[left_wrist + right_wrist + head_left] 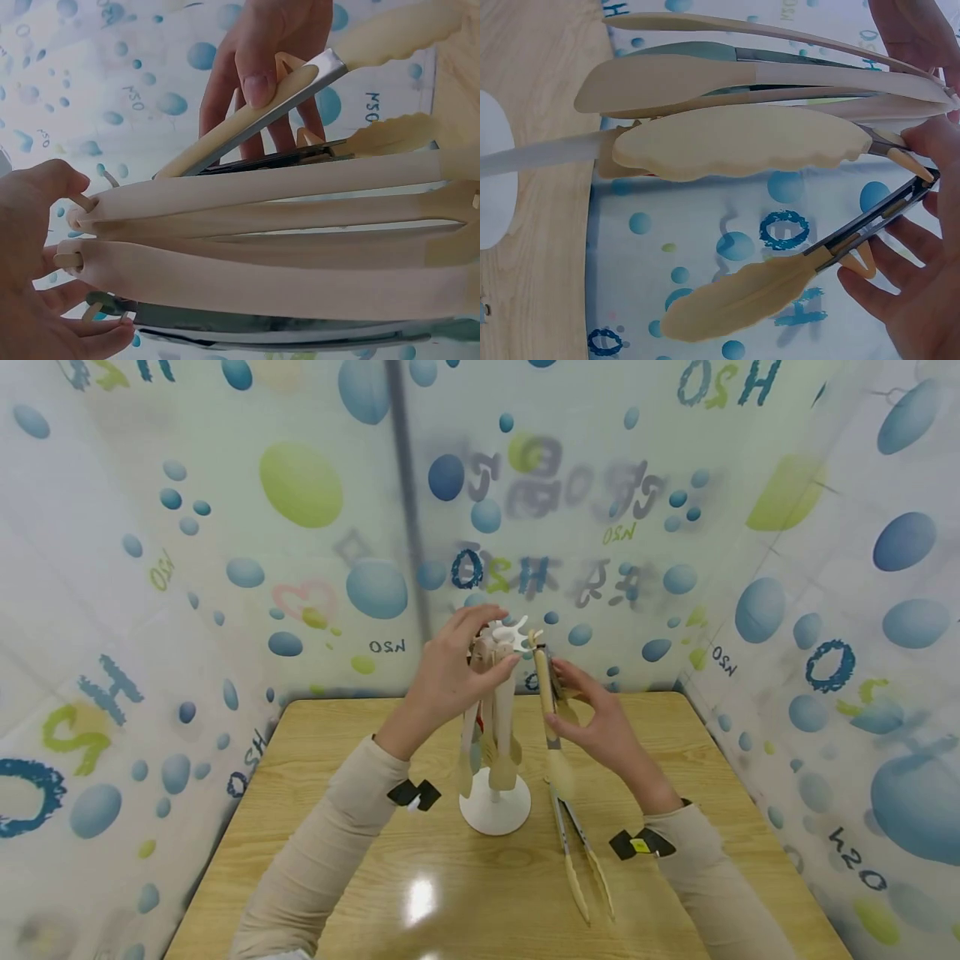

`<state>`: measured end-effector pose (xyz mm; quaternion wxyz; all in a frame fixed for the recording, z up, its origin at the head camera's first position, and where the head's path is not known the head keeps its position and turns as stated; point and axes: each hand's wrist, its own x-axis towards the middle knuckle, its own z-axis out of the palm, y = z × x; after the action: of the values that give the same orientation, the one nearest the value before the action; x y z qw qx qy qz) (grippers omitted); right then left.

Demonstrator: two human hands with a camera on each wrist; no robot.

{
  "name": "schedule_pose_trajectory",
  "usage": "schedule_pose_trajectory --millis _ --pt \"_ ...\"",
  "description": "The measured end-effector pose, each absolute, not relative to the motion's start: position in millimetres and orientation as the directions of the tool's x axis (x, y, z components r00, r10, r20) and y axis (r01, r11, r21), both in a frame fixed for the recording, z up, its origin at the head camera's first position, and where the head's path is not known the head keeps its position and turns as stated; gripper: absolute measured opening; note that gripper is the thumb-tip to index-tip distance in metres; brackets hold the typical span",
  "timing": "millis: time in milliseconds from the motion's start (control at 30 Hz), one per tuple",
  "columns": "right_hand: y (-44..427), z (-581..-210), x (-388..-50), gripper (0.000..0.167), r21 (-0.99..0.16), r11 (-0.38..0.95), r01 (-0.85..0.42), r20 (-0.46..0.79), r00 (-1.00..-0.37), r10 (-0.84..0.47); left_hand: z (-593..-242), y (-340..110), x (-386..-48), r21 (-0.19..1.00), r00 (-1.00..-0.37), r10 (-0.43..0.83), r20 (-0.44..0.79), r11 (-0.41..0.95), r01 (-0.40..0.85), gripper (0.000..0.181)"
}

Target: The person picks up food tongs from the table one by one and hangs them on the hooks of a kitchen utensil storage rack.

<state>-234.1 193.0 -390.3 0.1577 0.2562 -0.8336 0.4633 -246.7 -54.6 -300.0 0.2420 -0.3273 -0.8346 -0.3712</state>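
A utensil stand has a white hooked top (510, 633) and a round white base (495, 817). Several beige-handled utensils (504, 727) hang around it. My left hand (450, 672) curls round the top of the stand, its fingers by the handle ends and hooks. To its right, my right hand (600, 718) grips a pair of tongs (545, 693) upright, thumb on one handle, fingers behind the other arm. The top of these tongs is beside a hook; whether it hangs there I cannot tell. Their scalloped beige heads (742, 142) point down and stand spread apart.
Another pair of tongs (573, 878) lies spread on the wooden table (397, 868), right of the base. Printed wall sheets (337, 560) with blue and green dots stand behind the table and on both sides.
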Motion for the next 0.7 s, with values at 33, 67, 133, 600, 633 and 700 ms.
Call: schedule_pose_trajectory --millis 33,67,133,600,633,700 --pt "191.9 -391.5 -234.4 0.076 -0.696 0.433 -0.573 0.5 -0.82 -0.28 -300.2 -55.0 -247.4 0.461 -0.667 0.37 0.647 0.507 0.728 0.053" --pt "190.9 -392.8 -234.8 0.077 -0.698 0.428 -0.574 0.502 -0.819 -0.279 -300.1 -55.4 -248.1 0.461 -0.666 0.373 0.646 0.504 0.73 0.053" --pt "188.6 -394.4 -235.4 0.077 -0.7 0.418 -0.579 0.508 -0.815 -0.279 -299.8 -56.2 -249.2 0.458 -0.661 0.382 0.646 0.499 0.736 0.053" --pt "175.1 -400.4 -243.4 0.079 -0.692 0.412 -0.592 0.519 -0.806 -0.286 -300.4 -61.8 -254.1 0.436 -0.625 0.421 0.657 0.463 0.771 0.052" --pt "174.5 -400.2 -243.7 0.079 -0.693 0.411 -0.592 0.518 -0.806 -0.288 -300.5 -61.9 -254.4 0.436 -0.624 0.422 0.658 0.462 0.772 0.052" --pt "173.6 -399.7 -243.9 0.08 -0.695 0.41 -0.59 0.513 -0.807 -0.292 -300.8 -62.2 -254.6 0.437 -0.625 0.422 0.657 0.463 0.771 0.052"
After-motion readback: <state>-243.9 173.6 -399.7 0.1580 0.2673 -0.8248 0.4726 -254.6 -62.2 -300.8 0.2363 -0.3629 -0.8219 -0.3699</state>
